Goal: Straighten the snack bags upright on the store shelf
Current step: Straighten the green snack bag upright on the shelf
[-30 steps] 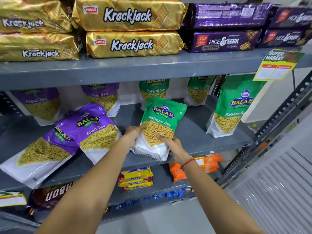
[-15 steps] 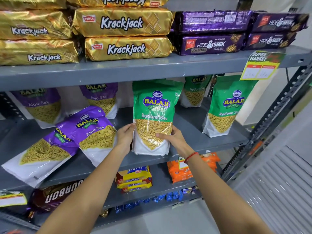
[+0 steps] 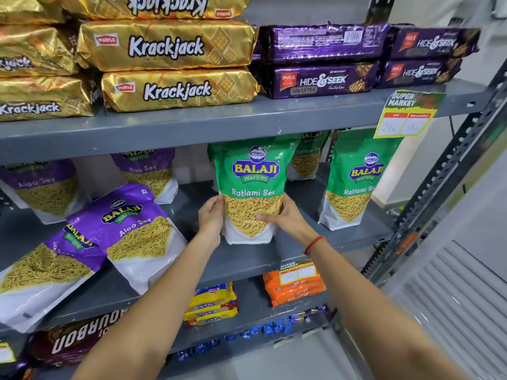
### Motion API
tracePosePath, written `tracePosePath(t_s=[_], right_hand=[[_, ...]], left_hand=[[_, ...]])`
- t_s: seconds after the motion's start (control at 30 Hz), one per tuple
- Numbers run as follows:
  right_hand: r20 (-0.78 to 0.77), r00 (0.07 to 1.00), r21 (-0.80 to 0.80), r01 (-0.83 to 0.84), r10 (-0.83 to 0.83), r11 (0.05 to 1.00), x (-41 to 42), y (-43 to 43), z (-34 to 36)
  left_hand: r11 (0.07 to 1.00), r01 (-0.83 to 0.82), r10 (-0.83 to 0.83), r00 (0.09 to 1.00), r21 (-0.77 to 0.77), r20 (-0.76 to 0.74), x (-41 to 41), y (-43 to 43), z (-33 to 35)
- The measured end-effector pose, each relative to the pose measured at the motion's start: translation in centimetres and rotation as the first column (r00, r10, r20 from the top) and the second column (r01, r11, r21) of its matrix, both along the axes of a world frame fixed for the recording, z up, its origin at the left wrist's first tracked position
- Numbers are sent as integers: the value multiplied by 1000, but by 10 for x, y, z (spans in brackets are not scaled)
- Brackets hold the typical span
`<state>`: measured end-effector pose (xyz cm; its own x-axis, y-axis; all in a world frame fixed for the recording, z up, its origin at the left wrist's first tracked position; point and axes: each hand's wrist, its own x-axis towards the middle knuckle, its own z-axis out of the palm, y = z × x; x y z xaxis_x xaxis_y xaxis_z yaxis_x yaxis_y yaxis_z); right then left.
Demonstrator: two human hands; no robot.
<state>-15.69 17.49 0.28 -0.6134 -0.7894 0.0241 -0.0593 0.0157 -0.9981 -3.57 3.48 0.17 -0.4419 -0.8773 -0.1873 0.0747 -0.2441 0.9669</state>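
A green Ratlami Sev bag stands upright on the grey middle shelf. My left hand presses its left side and my right hand grips its right side, thumb across the front. Another green bag stands upright to the right, and a third green bag stands behind. Two purple Aloo Sev bags lie tilted on the left: one leaning over another. Two more purple bags stand at the back.
Gold Krackjack packs and purple Hide & Seek packs fill the upper shelf. A price tag hangs from its edge. Below are yellow Marie packs, orange packs and a Bourbon pack. A slotted metal upright stands at right.
The green bag, leaning back a second ago, has been tipped up and now stands upright farther back on the shelf, both hands still on its sides.
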Motion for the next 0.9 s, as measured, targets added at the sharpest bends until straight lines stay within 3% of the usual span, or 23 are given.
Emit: tracePosePath(t_s=[0.13,0.33,0.6,0.77,0.9], right_hand=[[-122,992,68,23,-15,997,-33,0,4],[-178,984,170,21,10,985,-67,-3,-9],[-73,997,135,-30,40,990,-75,-1,-20],[-38,974,17,225,-224,974,-48,13,-31],[-146,744,-214,620,-652,755,2,8,-38]], left_hand=[[1000,-21,21,1000,-13,-5,-28,15,-11],[996,-79,79,997,-34,-1,-54,35,-32],[991,11,-6,999,-133,39,-53,29,-39],[974,67,-54,996,-218,68,-30,25,-30],[937,-8,30,998,-350,58,9,14,-5]])
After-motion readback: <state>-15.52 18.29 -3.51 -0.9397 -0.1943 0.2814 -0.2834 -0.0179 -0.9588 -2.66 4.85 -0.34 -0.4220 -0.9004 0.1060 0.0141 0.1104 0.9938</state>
